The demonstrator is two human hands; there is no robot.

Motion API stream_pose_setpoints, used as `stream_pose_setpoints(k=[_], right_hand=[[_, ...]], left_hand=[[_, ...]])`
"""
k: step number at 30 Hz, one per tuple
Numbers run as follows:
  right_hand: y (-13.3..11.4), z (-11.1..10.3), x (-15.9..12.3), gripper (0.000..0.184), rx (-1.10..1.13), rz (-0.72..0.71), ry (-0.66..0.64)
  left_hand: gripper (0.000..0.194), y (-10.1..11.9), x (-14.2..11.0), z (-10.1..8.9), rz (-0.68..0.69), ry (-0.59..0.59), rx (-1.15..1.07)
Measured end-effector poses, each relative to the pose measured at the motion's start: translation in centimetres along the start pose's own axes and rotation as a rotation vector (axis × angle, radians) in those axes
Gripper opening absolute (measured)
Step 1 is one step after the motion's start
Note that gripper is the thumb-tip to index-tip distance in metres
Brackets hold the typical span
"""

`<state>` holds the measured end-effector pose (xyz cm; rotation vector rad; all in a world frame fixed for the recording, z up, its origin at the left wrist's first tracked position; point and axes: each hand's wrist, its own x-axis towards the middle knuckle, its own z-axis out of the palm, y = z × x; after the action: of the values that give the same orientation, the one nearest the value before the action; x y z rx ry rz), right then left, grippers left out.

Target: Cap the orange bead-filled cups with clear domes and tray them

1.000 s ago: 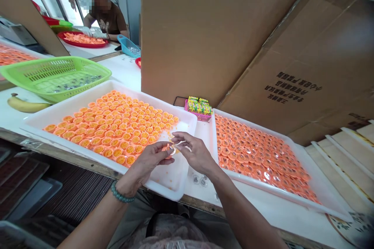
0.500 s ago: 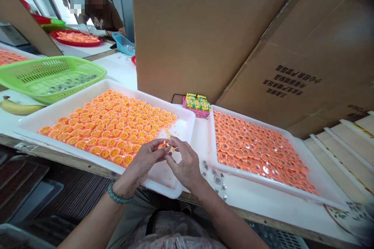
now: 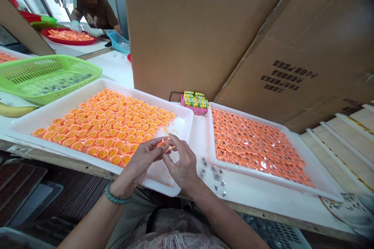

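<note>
Over the near right end of the left white tray (image 3: 179, 124), my left hand (image 3: 143, 158) pinches a small orange plastic cup (image 3: 163, 144) between thumb and fingers. My right hand (image 3: 183, 161) is closed at the cup's right side, its fingertips meeting those of the left; they partly hide the cup. Rows of small orange cups with yellow filling (image 3: 102, 134) stand in the tray to the left of my hands. Small clear discs with dark marks (image 3: 217, 176) lie on the table to the right of my right hand.
At right, another white tray (image 3: 257, 179) holds orange pieces under shiny clear covers. A pink basket of yellow-green packets (image 3: 194, 109) stands before cardboard (image 3: 187, 27). A green basket (image 3: 48, 62) and a banana (image 3: 16, 110) lie left. A gloved person (image 3: 101, 11) works behind a red tray (image 3: 68, 42).
The view has shifted slightly, so the trays and baskets appear a little further left. My hands stay together at the cup, which shows a bit more between the fingers.
</note>
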<state>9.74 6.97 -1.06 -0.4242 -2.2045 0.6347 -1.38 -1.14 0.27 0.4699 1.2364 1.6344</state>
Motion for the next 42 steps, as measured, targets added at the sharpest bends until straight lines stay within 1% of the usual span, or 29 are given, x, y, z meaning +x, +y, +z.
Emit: stream_pose_setpoints(k=[5,8,16,21,25,28,32,34,37,40,42], right_hand=[[0.1,0.0,-0.2,0.053,-0.013,0.009,0.031],[0.3,0.1,-0.4,0.053,-0.031,0.002,0.033],[0.3,0.3,-0.7,0.052,-0.089,-0.030,0.040],[0.1,0.5,-0.9,0.053,-0.066,-0.051,0.009],[0.0,0.3,-1.1,0.055,-0.046,-0.065,-0.027],[0.1,-0.5,-0.7,0.050,0.074,0.024,-0.080],[0.5,-1.8,0.5,0.044,0.410,0.268,-0.175],[0.7,-2.1,1.3,0.038,0.512,0.368,-0.195],[0.9,-1.9,2.2,0.028,0.494,0.443,-0.252],[1.1,-1.5,2.7,0.020,0.445,0.472,-0.329],[1.3,-1.4,2.8,0.016,0.436,0.486,-0.382]], left_hand=[[0.035,0.1,-0.1,0.0,-0.011,0.010,-0.013],[0.031,0.1,-0.1,0.1,-0.007,-0.011,-0.024],[0.022,0.0,-0.1,0.0,0.034,0.000,-0.028],[0.022,0.0,-0.2,0.0,0.058,0.013,-0.004],[0.020,0.1,-0.4,0.1,0.075,-0.003,0.009],[0.027,0.3,-0.7,0.2,0.076,0.010,-0.010],[0.050,0.4,-0.8,0.2,0.044,0.019,-0.057],[0.056,0.3,-0.7,0.2,0.034,0.001,-0.045],[0.059,0.2,-0.6,0.1,0.049,-0.006,0.006],[0.062,0.0,-0.6,0.0,0.043,0.005,0.051],[0.067,0.0,-0.6,0.0,0.024,-0.018,0.067]])
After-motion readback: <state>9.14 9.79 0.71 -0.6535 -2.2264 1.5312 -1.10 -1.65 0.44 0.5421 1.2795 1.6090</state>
